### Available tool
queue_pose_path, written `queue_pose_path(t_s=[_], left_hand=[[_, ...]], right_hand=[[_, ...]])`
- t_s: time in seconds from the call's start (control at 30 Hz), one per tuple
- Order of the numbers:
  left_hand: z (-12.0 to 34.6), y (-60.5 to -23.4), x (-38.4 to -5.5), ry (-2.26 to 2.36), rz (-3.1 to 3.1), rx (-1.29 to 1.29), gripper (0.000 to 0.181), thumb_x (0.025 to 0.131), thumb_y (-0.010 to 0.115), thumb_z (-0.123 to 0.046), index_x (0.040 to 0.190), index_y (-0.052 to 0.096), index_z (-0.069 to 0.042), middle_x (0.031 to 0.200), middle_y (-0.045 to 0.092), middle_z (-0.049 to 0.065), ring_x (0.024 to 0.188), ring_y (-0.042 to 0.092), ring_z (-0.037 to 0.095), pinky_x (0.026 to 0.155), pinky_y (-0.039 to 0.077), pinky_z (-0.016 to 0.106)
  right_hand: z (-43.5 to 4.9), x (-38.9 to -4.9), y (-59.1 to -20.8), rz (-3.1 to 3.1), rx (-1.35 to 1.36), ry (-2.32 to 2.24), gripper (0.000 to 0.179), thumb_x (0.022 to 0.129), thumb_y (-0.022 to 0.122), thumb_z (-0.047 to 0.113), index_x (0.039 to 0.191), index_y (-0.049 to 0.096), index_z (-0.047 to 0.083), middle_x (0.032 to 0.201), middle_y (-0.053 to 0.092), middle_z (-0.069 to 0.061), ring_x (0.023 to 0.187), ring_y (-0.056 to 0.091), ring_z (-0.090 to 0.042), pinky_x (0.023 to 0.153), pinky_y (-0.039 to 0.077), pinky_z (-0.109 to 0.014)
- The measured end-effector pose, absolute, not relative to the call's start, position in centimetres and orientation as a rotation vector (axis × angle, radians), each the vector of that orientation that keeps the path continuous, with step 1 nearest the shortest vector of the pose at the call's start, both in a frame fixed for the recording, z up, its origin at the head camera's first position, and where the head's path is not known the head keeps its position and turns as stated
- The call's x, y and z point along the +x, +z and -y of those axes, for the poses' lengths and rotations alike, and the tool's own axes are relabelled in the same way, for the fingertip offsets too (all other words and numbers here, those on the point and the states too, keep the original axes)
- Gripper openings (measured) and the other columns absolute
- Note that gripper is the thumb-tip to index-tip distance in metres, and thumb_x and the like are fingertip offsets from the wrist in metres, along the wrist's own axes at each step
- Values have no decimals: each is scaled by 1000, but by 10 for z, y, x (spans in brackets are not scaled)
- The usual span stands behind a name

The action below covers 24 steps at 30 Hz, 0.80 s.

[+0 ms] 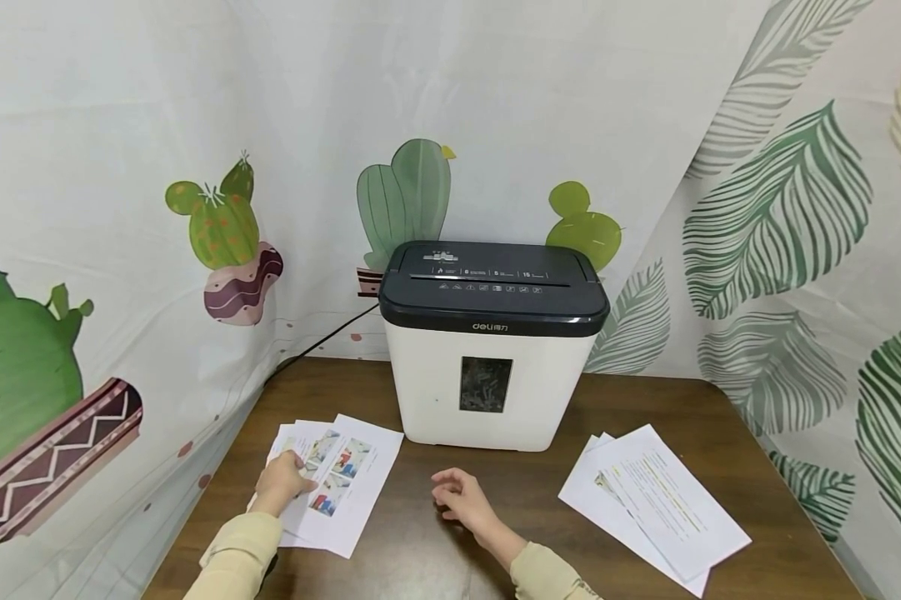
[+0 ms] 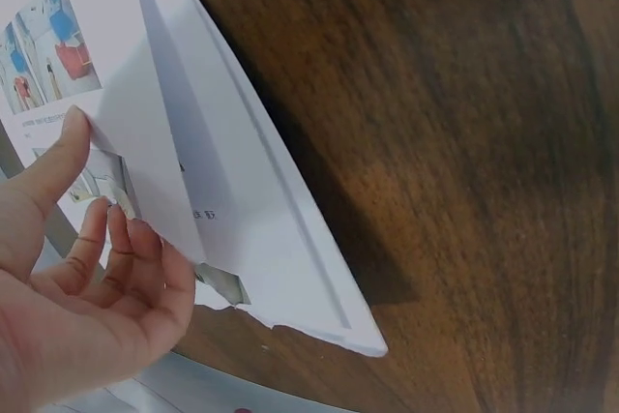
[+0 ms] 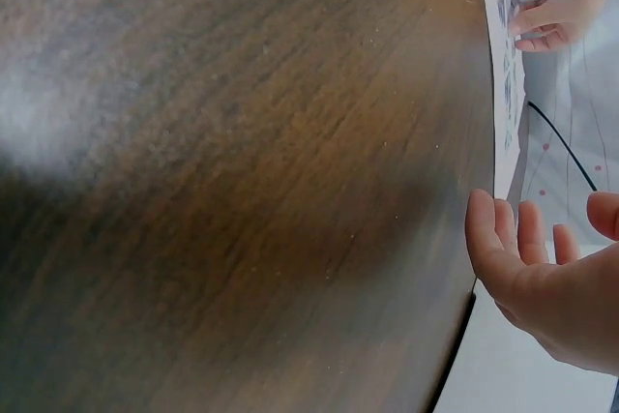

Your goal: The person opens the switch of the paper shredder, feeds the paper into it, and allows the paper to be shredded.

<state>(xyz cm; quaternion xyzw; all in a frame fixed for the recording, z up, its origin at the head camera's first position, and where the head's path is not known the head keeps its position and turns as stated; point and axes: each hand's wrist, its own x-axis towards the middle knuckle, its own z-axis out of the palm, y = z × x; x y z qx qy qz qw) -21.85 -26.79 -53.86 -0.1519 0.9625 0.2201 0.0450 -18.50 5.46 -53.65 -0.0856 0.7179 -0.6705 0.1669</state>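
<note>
At the left of the table, in the head view, several printed sheets of paper (image 1: 345, 525) lie fanned over one another, the top one bearing colour photos. My left hand (image 1: 283, 483) is at the left side of these sheets. In the left wrist view its thumb (image 2: 66, 147) and loosely bent fingers (image 2: 121, 253) are apart, right at the surface of the photo sheet (image 2: 116, 55). My right hand (image 1: 461, 497) hovers over the table in front of the paper shredder (image 1: 420, 375), holding nothing, its fingers loosely bent.
The white shredder with a dark lid stands at the back middle, its cord (image 1: 322, 340) running left. More sheets (image 1: 668, 500), printed with text and yellow highlighting, lie at the right of the brown wooden table (image 1: 390, 575). A patterned curtain (image 1: 315, 100) hangs behind.
</note>
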Motion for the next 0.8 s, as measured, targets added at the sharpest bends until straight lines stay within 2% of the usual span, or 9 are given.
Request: queue_pose_path(t_s=[0.1, 0.23, 0.33, 0.57, 0.8], left_hand=[[267, -538, -219, 701, -2922, -449, 45, 64, 82, -17, 92, 57, 7, 92, 63, 27, 80, 58, 34, 75, 46, 47], [265, -536, -220, 719, -2913, -407, 51, 64, 82, -13, 98, 56, 14, 94, 61, 30, 86, 58, 39, 83, 46, 49], [263, -533, -221, 727, -2914, -376, 51, 64, 81, -11, 98, 57, 16, 93, 61, 30, 86, 58, 39, 84, 46, 50], [264, -526, -219, 761, -2842, -400, 41, 67, 80, -14, 89, 56, 12, 83, 60, 22, 76, 56, 31, 74, 47, 43], [273, -529, -215, 998, -2726, -321, 37, 74, 74, -6, 91, 54, 21, 78, 58, 19, 71, 54, 25, 65, 47, 32]], right_hand=[[-54, -185, -536, -2048, -242, -1896, 32, 92, 53, 5, 117, 49, -14, 103, 57, -34, 83, 59, -20, 74, 54, -45], [-54, -185, -537, -2048, -243, -1890, 31, 92, 53, 5, 117, 49, -13, 104, 58, -34, 85, 60, -21, 74, 54, -44], [-54, -186, -536, -2048, -245, -1894, 32, 92, 54, 5, 117, 49, -13, 104, 58, -34, 85, 60, -22, 74, 54, -45], [-54, -188, -536, -2069, -241, -1876, 32, 92, 55, 5, 117, 49, -13, 103, 58, -34, 85, 60, -23, 73, 54, -44], [-56, -188, -537, -2070, -225, -1862, 32, 91, 54, 4, 117, 49, -14, 102, 59, -33, 83, 59, -19, 72, 54, -41]])
